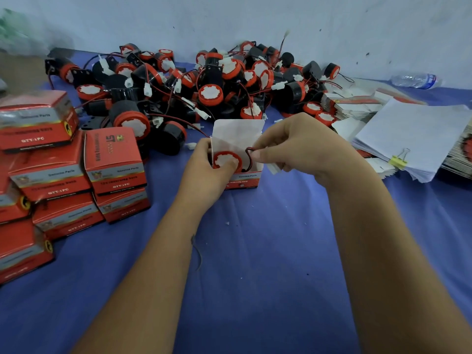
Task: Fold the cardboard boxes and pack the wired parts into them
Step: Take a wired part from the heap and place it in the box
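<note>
A small red and white cardboard box (246,176) stands open on the blue cloth, its white lid flap (237,131) upright. Inside sits a wired part (226,159) with a red ring and white face. My left hand (204,169) grips the box's left side, thumb against the part. My right hand (293,146) pinches the part's red and black wire loop (249,150) over the box opening, a white connector (273,167) under its fingers. A big pile of loose wired parts (204,83) lies behind.
Several closed red boxes (76,175) are stacked at the left. Flat unfolded boxes and a clipped sheaf of white paper (413,134) lie at the right. A plastic water bottle (416,80) lies by the wall. Blue cloth (255,251) covers the table.
</note>
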Available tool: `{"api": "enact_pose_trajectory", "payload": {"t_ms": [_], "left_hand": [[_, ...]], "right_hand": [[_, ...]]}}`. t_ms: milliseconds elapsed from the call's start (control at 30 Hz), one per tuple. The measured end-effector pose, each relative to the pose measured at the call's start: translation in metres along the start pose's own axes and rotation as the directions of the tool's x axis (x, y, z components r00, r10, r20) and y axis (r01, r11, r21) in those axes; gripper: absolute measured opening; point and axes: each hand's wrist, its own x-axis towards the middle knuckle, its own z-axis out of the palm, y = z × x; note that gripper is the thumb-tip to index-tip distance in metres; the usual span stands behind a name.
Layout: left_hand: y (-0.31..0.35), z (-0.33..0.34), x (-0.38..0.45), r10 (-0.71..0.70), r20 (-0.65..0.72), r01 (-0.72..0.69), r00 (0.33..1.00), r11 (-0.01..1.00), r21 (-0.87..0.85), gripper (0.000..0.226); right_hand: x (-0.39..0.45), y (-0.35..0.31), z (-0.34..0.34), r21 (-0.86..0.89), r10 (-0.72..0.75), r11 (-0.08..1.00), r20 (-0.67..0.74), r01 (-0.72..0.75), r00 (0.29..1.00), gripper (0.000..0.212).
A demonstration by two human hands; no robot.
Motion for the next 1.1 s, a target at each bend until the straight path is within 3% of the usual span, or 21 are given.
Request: {"api": "enact_pose_trajectory", "payload": {"t_ms": [167,300,600,700,800,900,1100], "left_hand": [[0.000,0.000,0.000,0.008,0.029,-0.008,1.000,1.000,-0.010,0.020],[0.000,-0.001,0.000,0.017,0.054,-0.016,0.998,1.000,-0.020,0.020],[0.000,-0.003,0.000,0.033,0.078,-0.030,0.996,0.999,-0.042,0.023],[0.000,-0.001,0.001,0.016,0.052,-0.014,0.999,1.000,-0.027,0.023],[0.000,0.001,0.001,0.000,0.029,0.001,1.000,1.000,-0.017,0.024],[0.001,0.003,-0.001,0.001,0.020,-0.001,1.000,1.000,-0.007,0.022],[0.002,0.006,-0.001,-0.014,-0.020,0.014,1.000,1.000,0.018,0.019]], "right_hand": [[0.013,0.001,0.004,0.048,-0.024,0.998,-0.090,0.029,0.996,0.006],[0.019,-0.003,0.011,0.117,0.003,0.993,-0.076,0.006,0.997,0.004],[0.030,0.002,0.033,-0.200,-0.196,0.969,-0.261,0.146,0.945,0.004],[0.029,0.011,0.041,-0.479,-0.251,0.871,-0.236,0.112,0.939,0.009],[0.025,0.014,0.045,-0.629,-0.259,0.775,-0.225,0.063,0.939,0.009],[0.024,0.012,0.047,-0.677,-0.278,0.733,-0.217,0.061,0.936,0.013],[0.020,0.020,0.047,-0.629,-0.211,0.778,-0.257,0.003,0.943,0.014]]}}
